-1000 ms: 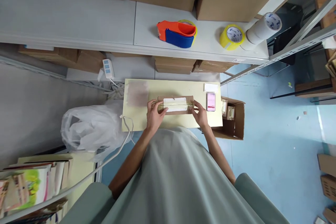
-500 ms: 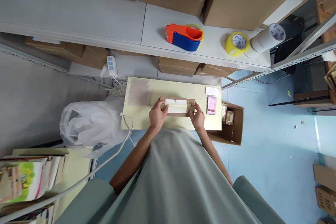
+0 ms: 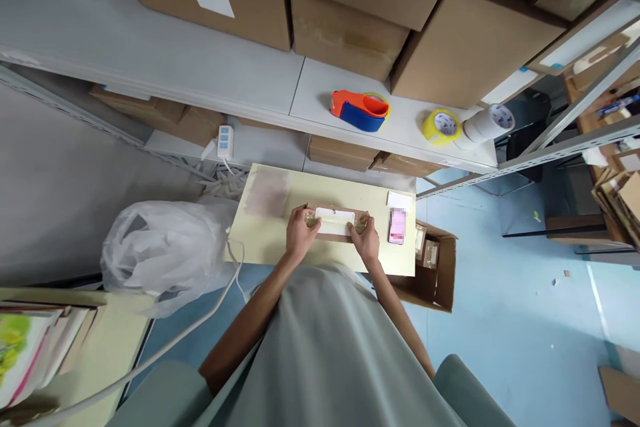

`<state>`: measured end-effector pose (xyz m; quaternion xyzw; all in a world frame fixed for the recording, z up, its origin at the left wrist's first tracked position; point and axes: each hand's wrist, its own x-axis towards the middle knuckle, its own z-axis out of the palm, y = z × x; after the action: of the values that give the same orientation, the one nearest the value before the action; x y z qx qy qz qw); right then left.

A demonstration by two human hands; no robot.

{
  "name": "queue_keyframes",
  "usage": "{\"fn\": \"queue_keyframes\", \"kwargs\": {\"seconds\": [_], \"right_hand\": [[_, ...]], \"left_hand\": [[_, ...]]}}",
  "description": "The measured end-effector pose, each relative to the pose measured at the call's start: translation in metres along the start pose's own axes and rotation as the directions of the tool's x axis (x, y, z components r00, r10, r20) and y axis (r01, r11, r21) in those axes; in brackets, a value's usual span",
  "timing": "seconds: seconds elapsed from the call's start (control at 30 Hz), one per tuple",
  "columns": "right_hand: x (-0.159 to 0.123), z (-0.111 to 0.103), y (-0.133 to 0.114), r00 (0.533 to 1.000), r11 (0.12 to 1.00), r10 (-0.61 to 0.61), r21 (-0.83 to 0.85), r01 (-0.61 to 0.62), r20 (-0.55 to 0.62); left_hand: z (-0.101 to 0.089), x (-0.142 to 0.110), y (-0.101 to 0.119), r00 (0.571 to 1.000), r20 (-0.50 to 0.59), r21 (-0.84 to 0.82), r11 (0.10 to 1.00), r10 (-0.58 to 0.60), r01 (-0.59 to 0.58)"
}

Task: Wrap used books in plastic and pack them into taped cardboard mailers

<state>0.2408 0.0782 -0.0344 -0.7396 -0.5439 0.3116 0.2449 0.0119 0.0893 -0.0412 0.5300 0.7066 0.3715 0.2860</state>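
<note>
A small brown cardboard box [image 3: 336, 210] with a white label [image 3: 335, 221] on top lies on a pale yellow table [image 3: 270, 240]. My left hand [image 3: 300, 233] grips its left end, fingers curled over the edge. Its right end is held by my right hand [image 3: 367, 240] in the same way. A strip of clear tape seems to run along the box between my hands. A pink phone [image 3: 397, 226] lies just right of my right hand, with a white card [image 3: 399, 200] behind it.
An orange and blue tape dispenser [image 3: 360, 110], a yellow tape roll [image 3: 439, 127] and a white roll [image 3: 485, 123] sit on the grey shelf [image 3: 150, 73] under large cartons. An open carton [image 3: 440, 267] stands right of the table, a white plastic bag [image 3: 160, 253] left.
The view has tilted up, showing more of the shelf cartons. My hands have closed in a little on the ends of the small box, which stays on the table.
</note>
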Motion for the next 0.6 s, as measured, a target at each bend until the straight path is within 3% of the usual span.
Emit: {"fn": "queue_keyframes", "kwargs": {"seconds": [0.2,0.33,0.47,0.6], "right_hand": [[0.002,-0.009,0.019,0.986,0.938,-0.163,0.315,0.144,0.033],[0.007,-0.016,0.017,0.974,0.94,-0.225,0.261,0.219,-0.007],[0.036,-0.04,-0.032,0.926,0.93,-0.359,0.035,0.365,-0.115],[0.092,-0.072,-0.122,0.795,0.82,-0.572,-0.155,0.551,-0.202]], "left_hand": [[-0.012,0.011,-0.014,0.988,0.113,-0.119,0.986,-0.103,0.116],[-0.015,0.017,-0.005,0.995,0.095,-0.107,0.994,-0.024,0.035],[-0.019,0.031,0.035,0.995,-0.016,-0.079,0.992,0.099,-0.1],[-0.031,0.062,0.091,0.967,-0.062,-0.125,0.96,0.245,-0.251]]}}
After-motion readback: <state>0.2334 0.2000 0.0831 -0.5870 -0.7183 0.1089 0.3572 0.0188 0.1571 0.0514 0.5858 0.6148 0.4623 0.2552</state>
